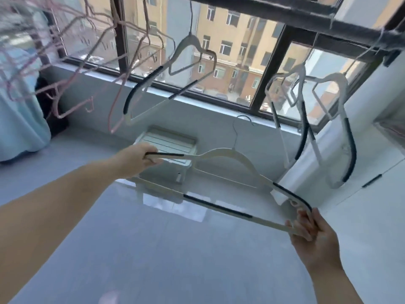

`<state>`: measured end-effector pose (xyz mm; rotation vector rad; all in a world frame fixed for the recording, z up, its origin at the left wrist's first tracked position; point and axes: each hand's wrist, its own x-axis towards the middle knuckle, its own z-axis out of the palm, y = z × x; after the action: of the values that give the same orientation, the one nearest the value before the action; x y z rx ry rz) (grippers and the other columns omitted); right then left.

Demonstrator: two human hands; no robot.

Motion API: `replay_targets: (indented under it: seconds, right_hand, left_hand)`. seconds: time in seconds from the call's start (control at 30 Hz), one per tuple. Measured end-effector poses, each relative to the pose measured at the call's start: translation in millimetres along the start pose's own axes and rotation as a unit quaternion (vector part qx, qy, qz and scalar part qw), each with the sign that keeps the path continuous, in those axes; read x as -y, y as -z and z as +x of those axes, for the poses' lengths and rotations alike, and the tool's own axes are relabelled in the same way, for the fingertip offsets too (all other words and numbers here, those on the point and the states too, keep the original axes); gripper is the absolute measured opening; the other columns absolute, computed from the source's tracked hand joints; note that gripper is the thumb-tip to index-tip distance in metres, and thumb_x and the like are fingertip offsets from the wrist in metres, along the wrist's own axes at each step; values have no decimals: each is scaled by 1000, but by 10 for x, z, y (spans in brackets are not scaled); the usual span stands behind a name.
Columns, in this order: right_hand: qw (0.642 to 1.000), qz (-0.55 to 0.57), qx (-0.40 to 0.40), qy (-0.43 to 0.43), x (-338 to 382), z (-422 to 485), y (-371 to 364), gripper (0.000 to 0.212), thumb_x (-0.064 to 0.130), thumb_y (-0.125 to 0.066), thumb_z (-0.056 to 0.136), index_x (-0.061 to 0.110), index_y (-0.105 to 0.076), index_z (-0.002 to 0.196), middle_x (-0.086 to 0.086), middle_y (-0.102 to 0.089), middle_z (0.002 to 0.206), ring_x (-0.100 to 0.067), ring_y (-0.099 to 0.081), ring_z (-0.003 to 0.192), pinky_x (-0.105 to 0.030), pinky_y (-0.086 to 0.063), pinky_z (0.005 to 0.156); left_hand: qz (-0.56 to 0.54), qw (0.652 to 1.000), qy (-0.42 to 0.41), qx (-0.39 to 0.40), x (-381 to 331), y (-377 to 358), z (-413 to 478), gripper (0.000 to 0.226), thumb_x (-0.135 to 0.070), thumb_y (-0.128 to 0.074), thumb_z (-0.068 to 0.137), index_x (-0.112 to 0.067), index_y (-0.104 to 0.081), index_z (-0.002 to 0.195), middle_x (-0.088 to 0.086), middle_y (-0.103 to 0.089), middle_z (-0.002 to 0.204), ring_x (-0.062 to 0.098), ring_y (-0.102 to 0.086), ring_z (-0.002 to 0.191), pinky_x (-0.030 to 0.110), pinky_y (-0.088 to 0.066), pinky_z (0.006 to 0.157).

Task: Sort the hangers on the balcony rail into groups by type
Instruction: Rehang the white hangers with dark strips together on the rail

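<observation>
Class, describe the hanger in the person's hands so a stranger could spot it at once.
Start at the dark-framed window. Below it, the left hand and right hand hold a cream hanger nearly flat by its ends. Unlike the pink hangers and white hangers hanging above, it hangs from nothing.

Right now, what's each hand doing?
Left hand: holding one end of the hanger.
Right hand: holding its other end.

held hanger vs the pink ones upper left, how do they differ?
The held hanger is cream, broad, with black grip strips; the pink hangers are thin and plain. The held hanger lies near flat, left hand and right hand gripping its ends; the pink hangers hang overhead.
</observation>
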<state>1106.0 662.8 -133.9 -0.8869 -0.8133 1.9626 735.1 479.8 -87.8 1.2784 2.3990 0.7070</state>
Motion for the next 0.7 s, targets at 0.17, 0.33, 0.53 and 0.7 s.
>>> replay_targets:
  seconds: [0.17,0.33,0.53,0.7]
  right_hand:
    - [970,-155,-185,-5,-160,226,-45,20,26,-55,90,10,-65,85,1,-48,67,-11,-48,59,-35,-49,90]
    - [856,-435,-277,-31,-558,302,-9,45,26,-60,84,8,-49,124,-16,-44,126,-34,-46,105,-44,-42,86]
    - [862,-500,55,-63,-720,-178,-921,21,17,-58,86,23,-56,107,-1,-56,110,-11,-54,94,-25,-41,78]
    - [861,-469,156,120,-429,-327,-1694,20,29,-46,93,32,-56,110,17,-58,109,4,-53,103,-13,-42,83]
  left_hand:
    - [-224,961,34,156,-139,94,-366,15,-19,-51,91,-11,-60,82,-5,-69,74,14,-62,64,21,-50,58]
    - [-316,941,71,99,-318,76,-540,33,-30,-37,96,-8,-48,75,6,-60,62,14,-56,46,17,-43,43]
    - [-321,943,-28,-81,-657,-51,-817,36,-31,-37,94,-7,-63,88,-1,-70,82,4,-65,74,9,-48,67]
    - [-313,932,-70,-167,-848,-95,-845,38,-33,-36,92,-3,-48,72,-2,-51,54,7,-50,48,13,-37,49]
